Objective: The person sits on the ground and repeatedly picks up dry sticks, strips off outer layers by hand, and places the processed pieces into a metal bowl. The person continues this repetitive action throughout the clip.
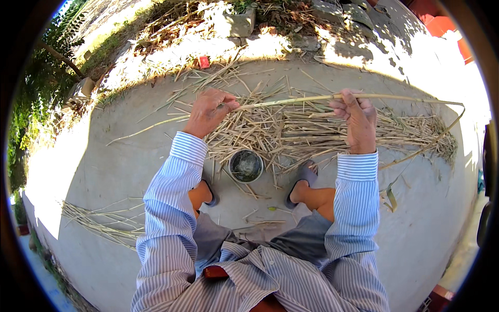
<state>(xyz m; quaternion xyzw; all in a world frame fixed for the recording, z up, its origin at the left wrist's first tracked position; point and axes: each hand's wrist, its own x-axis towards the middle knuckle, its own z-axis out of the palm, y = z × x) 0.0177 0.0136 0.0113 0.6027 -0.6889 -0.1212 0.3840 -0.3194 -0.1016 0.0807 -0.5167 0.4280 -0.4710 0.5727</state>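
A long, pale reed stalk point(291, 101) stretches between my two hands above a pile of cut stalks. My left hand point(209, 110) is closed round it, thumb and forefinger pinching. My right hand point(356, 117) grips it farther right between thumb and fingers. Past the right hand the stalk runs on, then bends sharply and slopes back down toward the ground. Left of my left hand, a thin stalk end point(140, 132) trails out. Below the hands lies the heap of dry stalks point(312, 127), loose at the left and bundled roughly side by side at the right.
A round dark bowl point(246, 166) with a pale rim stands between my sandalled feet. More thin stalks point(104, 221) lie at the left. A small red packet point(204, 62) sits near the far edge of the concrete floor point(410, 223). Stone blocks point(236, 23) and dry leaves line the back.
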